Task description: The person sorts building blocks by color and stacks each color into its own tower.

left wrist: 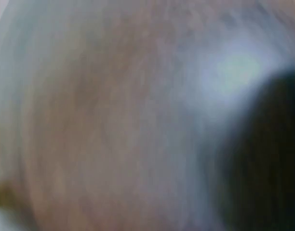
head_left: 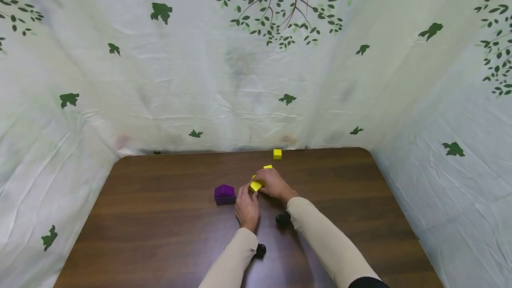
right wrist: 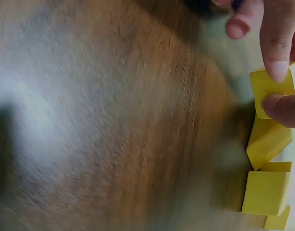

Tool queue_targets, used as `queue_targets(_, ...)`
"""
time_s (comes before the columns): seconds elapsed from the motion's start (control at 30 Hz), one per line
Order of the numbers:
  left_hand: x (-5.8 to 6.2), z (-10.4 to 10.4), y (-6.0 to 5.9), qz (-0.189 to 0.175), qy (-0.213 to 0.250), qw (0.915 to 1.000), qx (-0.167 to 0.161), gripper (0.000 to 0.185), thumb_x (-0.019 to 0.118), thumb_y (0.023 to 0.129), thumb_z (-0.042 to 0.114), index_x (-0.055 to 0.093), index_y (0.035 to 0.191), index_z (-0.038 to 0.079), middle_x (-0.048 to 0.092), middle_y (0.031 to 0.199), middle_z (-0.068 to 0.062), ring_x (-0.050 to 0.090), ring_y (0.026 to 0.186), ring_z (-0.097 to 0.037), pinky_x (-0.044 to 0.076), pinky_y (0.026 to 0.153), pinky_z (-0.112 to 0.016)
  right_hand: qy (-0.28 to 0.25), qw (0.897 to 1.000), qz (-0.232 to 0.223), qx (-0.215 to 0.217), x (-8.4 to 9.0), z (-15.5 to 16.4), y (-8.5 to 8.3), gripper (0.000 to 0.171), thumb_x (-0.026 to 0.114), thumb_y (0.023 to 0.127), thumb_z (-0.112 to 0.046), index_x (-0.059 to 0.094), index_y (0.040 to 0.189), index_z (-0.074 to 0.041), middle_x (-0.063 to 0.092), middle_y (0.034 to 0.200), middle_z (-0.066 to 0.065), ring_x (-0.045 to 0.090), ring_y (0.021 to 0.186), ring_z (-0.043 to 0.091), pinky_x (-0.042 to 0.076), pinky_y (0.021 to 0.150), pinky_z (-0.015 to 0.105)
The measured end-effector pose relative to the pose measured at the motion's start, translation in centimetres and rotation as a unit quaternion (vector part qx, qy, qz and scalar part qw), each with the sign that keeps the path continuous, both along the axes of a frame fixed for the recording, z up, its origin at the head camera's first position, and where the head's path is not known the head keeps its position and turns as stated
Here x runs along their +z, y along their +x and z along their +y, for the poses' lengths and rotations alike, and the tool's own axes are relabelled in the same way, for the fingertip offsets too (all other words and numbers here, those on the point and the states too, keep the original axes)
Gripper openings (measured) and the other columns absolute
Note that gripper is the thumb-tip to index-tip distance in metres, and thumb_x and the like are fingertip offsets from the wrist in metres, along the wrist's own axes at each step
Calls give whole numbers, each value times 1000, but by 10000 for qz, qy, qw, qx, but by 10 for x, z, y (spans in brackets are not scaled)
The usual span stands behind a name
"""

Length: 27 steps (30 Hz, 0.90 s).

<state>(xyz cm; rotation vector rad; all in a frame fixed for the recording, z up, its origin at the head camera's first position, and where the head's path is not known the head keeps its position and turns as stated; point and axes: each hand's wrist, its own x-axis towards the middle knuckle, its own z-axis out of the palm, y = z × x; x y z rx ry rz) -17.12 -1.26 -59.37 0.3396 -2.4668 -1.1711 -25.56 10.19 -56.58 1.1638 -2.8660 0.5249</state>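
My right hand [head_left: 275, 185] pinches a yellow block [head_left: 256, 186] from the right in the head view; its thumb lies on the block's face in the right wrist view. Digits of my left hand [head_left: 247, 208] reach the same yellow block [right wrist: 263, 89] from the other side, one tip pressing its face. Against this block lies a tilted yellow block [right wrist: 268, 142], with another yellow block [right wrist: 265, 192] beside it. Purple blocks [head_left: 225, 194] sit just left of my left hand. The left wrist view is too blurred to show the hand's work.
A single yellow block [head_left: 278, 154] stands by the far edge of the brown wooden table [head_left: 168, 234]. Another yellow block [head_left: 268, 166] shows just behind my right hand. White cloth [head_left: 240, 119] with green leaf prints hangs around the table.
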Motion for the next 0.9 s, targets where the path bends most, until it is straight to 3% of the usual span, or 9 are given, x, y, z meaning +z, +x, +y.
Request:
queue_targets(0.1, 2, -7, 1, 279, -83, 9991, -300, 31, 75, 82, 5, 66, 112, 4, 64, 110, -9, 64, 99, -31, 51, 81, -48, -633, 9979, 8, -114, 0, 3, 7, 30, 79, 79, -12, 72, 108, -9, 69, 111, 5, 59, 112, 25, 40, 94, 49)
queue_targets(0.2, 5, -16, 2, 351, 35, 9966, -743, 33, 75, 82, 4, 66, 113, 4, 64, 111, -9, 65, 82, -25, 52, 72, -41, -1439, 9877, -396, -466, -1, 6, 19, 33, 80, 77, -7, 72, 108, -6, 70, 109, 7, 62, 107, 26, 44, 93, 47)
queue_targets(0.27, 7, -21, 2, 250, 123, 9941, -1044, 34, 75, 82, 5, 66, 115, 5, 64, 111, -8, 61, 70, -17, 50, 64, -33, -2014, 9716, -891, -865, -4, 8, 28, 33, 80, 77, -6, 71, 109, -5, 70, 109, 8, 63, 104, 27, 47, 93, 47)
queue_targets(0.33, 8, -26, 3, 133, 221, 9905, -1350, 35, 75, 82, 5, 67, 116, 6, 65, 111, -8, 53, 60, -10, 46, 57, -27, -2516, 9492, -1342, -1332, -8, 10, 39, 34, 80, 77, -6, 71, 111, -5, 69, 110, 8, 63, 105, 26, 48, 91, 46)
queue_targets(0.43, 8, -29, 9, 62, 276, 9849, -1708, 37, 76, 82, 5, 66, 117, 6, 65, 110, -8, 50, 58, -5, 43, 55, -22, -3042, 9201, -1637, -1844, -16, 13, 56, 36, 80, 77, -8, 71, 112, -5, 69, 111, 8, 63, 104, 25, 49, 90, 45)
queue_targets(0.57, 3, -29, 17, 124, 454, 9768, -2091, 40, 75, 80, 1, 65, 119, 2, 66, 109, -11, 51, 59, -6, 45, 56, -22, -3407, 8999, -1714, -2117, -26, 14, 77, 37, 79, 77, -7, 70, 113, -6, 68, 111, 8, 65, 98, 24, 53, 85, 39)
queue_targets(0.77, -4, -36, 25, 148, 528, 9726, -2260, 37, 75, 79, -3, 66, 115, -2, 66, 106, -13, 54, 62, -7, 46, 56, -22, -3799, 8803, -1795, -2202, -35, 7, 92, 38, 78, 77, -2, 69, 114, -3, 68, 106, 11, 66, 91, 25, 54, 79, 35)
queue_targets(0.9, -9, -39, 25, -115, 529, 9757, -2121, 37, 75, 79, -1, 67, 115, -1, 66, 105, -11, 53, 64, -7, 45, 57, -22, -3882, 8773, -1712, -2242, -39, 2, 95, 36, 79, 77, -1, 70, 112, -2, 69, 105, 10, 66, 91, 25, 54, 79, 35)
